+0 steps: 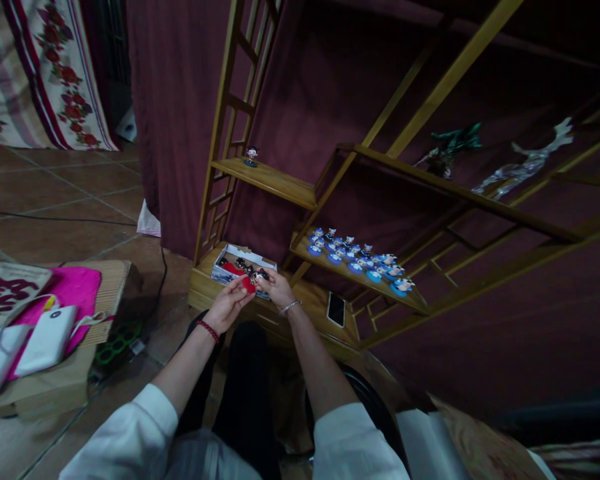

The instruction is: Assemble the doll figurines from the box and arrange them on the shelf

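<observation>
Figurine (261, 275) with round red base (249, 286)

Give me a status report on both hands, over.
Left hand gripping red piece. Right hand gripping small figurine. Open box just beyond; no obstruction visible.

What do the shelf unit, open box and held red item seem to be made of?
Shelf unit: probably wood, varnished; yellow-brown planks with a soft sheen.
Open box: likely thin cardboard, printed outside; pale flap and patterned wall.
Red item: perhaps smooth plastic, evenly coloured; too small to be sure.
</observation>
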### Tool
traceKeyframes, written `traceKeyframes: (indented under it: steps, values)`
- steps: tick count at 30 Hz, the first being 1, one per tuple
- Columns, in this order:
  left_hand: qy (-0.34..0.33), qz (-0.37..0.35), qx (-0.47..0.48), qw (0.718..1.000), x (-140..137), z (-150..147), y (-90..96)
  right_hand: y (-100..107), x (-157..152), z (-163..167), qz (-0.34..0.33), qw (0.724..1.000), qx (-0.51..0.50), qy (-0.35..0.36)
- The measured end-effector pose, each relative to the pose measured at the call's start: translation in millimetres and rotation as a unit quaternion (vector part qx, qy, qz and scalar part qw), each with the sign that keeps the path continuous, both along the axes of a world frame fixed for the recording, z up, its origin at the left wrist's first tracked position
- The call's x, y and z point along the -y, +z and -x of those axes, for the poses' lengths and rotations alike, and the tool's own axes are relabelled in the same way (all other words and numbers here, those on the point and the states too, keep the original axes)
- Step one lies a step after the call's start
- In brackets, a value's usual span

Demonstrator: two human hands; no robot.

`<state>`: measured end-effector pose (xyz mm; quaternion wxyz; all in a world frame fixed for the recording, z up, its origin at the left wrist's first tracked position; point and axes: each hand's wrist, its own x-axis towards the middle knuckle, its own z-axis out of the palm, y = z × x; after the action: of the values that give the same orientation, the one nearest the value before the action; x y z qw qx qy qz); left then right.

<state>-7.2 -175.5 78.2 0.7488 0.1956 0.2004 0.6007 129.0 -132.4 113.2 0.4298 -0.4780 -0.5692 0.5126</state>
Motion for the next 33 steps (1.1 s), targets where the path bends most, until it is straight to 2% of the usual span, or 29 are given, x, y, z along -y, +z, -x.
traceKeyframes:
  steps: [23, 28, 33]
  values:
    - [0.009, 0.011, -0.013, 1.000, 2.7, 5.3, 7.0, 8.6, 0.3, 4.1, 0.008, 0.998, 0.046, 0.047]
    - [0.012, 0.021, -0.029, 0.999, 3.3, 5.7, 7.1, 9.2, -0.2, 2.8, -0.043, 0.991, 0.108, 0.061]
    - [0.016, 0.017, -0.032, 0.999, 3.7, 5.2, 6.6, 6.8, -2.0, 0.7, -0.104, 0.974, 0.199, 0.035]
